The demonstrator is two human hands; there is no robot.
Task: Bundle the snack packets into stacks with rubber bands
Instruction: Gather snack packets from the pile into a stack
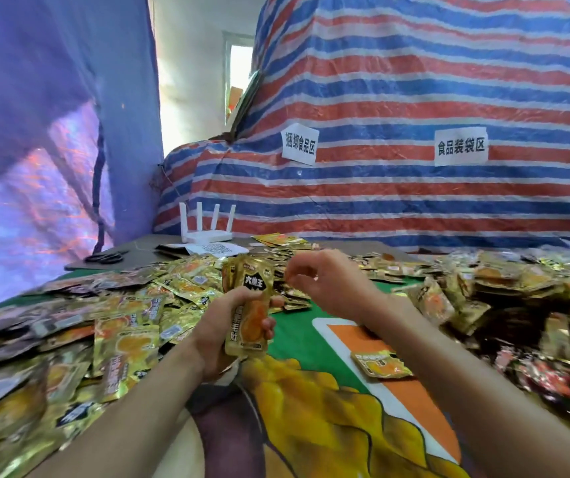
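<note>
My left hand [218, 334] grips an upright stack of gold snack packets [249, 305] at the middle of the table. My right hand [328, 284] hovers just right of the stack's top, its fingers curled with the tips pinched together; whether a rubber band is between them is too blurred to tell. Loose gold packets [111, 326] lie in a heap on the left. One single packet [380, 363] lies flat on the cloth to the right of my hands.
A green, orange and yellow cloth [311, 401] covers the table. Bundled packets [518, 298] pile up at the right. A white router [207, 225], papers and black scissors [105, 258] sit at the back left. A striped tarp [414, 98] with paper labels rises behind.
</note>
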